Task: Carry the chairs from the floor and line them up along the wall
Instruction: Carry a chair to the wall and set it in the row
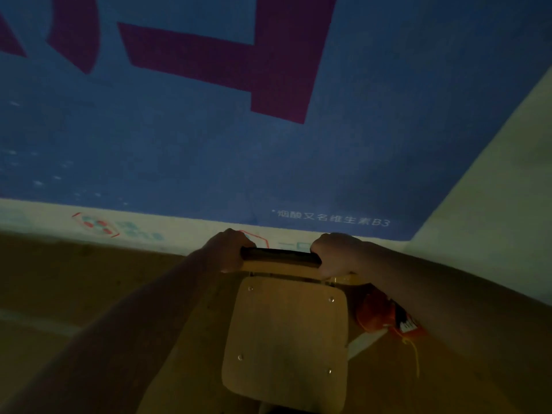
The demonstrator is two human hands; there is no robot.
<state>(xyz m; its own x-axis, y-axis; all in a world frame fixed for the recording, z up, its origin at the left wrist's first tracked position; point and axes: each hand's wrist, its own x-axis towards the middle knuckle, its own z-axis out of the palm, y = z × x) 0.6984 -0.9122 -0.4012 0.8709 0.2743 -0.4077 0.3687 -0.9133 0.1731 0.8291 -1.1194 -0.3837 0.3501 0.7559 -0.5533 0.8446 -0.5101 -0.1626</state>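
Observation:
A chair with a light wooden seat (285, 342) and a dark top bar on its backrest (280, 254) stands directly below me, its back close to the wall (268, 162). My left hand (225, 249) grips the left end of the bar. My right hand (334, 252) grips the right end. Both forearms reach down to it. The chair's legs are hidden under the seat.
The blue wall carries large magenta shapes and a white strip with small printing along its base (134, 228). A pale side wall (493, 204) meets it at the right corner. An orange shoe (385, 316) shows on the brownish floor (74, 279) right of the seat.

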